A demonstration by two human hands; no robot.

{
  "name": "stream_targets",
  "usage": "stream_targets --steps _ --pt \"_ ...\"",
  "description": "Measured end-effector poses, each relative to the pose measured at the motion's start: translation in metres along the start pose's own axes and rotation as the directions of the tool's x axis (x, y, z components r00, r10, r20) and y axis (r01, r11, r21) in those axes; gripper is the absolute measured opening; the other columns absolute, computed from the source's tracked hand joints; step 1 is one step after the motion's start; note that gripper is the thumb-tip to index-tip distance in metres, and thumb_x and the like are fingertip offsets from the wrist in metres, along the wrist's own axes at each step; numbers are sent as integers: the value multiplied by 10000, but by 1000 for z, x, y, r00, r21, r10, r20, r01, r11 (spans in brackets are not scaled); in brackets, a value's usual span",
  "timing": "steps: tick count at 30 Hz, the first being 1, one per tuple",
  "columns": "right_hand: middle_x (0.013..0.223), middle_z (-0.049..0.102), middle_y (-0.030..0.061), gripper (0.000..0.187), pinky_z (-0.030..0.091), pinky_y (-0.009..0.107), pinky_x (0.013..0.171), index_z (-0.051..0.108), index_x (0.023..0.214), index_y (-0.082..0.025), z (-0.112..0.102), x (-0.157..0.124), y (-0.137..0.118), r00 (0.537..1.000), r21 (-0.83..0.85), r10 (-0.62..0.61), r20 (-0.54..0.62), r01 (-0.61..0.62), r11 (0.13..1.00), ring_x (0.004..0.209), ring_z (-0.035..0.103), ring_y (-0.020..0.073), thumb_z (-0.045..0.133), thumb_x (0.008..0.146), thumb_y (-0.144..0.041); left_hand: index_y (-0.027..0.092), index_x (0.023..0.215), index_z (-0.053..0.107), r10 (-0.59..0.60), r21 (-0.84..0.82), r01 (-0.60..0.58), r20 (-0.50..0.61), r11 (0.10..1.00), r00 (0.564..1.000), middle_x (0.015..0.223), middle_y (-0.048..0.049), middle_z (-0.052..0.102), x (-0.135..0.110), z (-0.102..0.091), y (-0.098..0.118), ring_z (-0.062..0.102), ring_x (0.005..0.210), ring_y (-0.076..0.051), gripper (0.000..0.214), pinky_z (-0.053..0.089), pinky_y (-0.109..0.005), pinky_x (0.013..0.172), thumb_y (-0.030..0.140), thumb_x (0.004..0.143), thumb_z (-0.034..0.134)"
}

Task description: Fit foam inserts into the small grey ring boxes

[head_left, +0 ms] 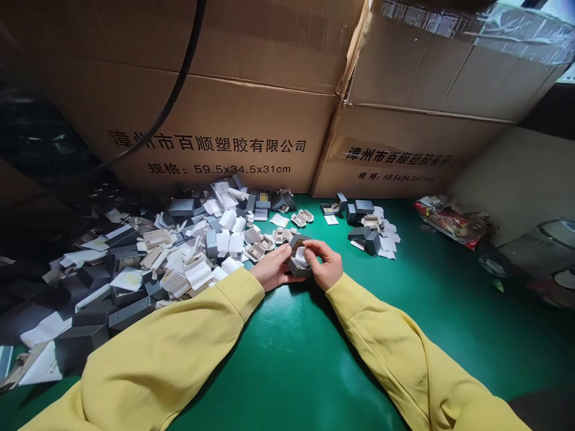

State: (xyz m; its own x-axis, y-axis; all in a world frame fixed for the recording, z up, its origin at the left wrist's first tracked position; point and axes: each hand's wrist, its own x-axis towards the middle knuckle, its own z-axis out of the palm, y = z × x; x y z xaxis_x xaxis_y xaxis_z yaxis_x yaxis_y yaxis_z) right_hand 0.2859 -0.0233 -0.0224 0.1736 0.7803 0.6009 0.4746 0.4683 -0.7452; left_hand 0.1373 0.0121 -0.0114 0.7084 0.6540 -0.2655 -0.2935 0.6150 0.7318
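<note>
Between my hands, just above the green table, is a small dark grey box [300,269] with its lid raised. My left hand [275,269] is wrapped round the box's left side. My right hand [324,263] pinches a white insert [302,256] at the box's opening; how far the insert sits inside cannot be made out. Close behind the box lie folded card inserts [282,235]. To the left spreads a big heap of dark boxes [130,254] mixed with white inserts [197,272].
Large cardboard cartons [224,114] wall off the back of the green table [287,371]. A smaller cluster of dark boxes [363,206] sits right of centre. Farther right are a red plastic wrapper [453,224] and a clear container [530,251]. A black cable [179,84] hangs at upper left.
</note>
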Motion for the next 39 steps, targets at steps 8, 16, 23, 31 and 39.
stream_targets --steps 8,16,23,31,39 --pt "724 634 20 146 460 258 544 661 842 -236 -2 2 1 991 -135 -133 -17 130 982 616 531 128 526 805 -197 211 1014 536 -1 -1 1 -8 1000 1000 928 -40 573 -2 3 2 597 792 -164 232 536 -413 711 325 814 560" --pt "789 572 52 129 480 304 587 665 870 -232 -6 5 0 962 -260 -253 -105 219 940 722 560 165 567 787 -212 205 1027 533 61 5 -61 -77 998 995 902 -44 590 -3 8 0 600 740 -151 261 526 -374 697 334 803 572" --pt "733 623 39 59 469 318 651 650 775 -210 -7 10 8 922 -322 -385 49 379 868 709 537 163 595 789 -226 225 1090 526 148 36 -145 -110 989 983 877 -36 582 0 4 0 570 698 -125 398 522 -284 612 339 732 658" --pt "773 651 31 199 422 293 614 653 724 -238 -15 17 17 851 -492 -422 312 524 695 721 503 165 592 792 -414 250 1144 513 101 61 -99 -38 993 994 990 -53 589 0 0 3 606 812 -165 376 533 -413 730 270 781 610" --pt "771 663 15 275 395 256 611 657 741 -245 -15 17 7 823 -510 -356 442 557 655 713 522 132 448 895 -339 238 1156 508 16 34 -15 -3 999 1000 907 -48 589 -1 -1 11 604 820 -176 347 520 -508 771 236 815 569"
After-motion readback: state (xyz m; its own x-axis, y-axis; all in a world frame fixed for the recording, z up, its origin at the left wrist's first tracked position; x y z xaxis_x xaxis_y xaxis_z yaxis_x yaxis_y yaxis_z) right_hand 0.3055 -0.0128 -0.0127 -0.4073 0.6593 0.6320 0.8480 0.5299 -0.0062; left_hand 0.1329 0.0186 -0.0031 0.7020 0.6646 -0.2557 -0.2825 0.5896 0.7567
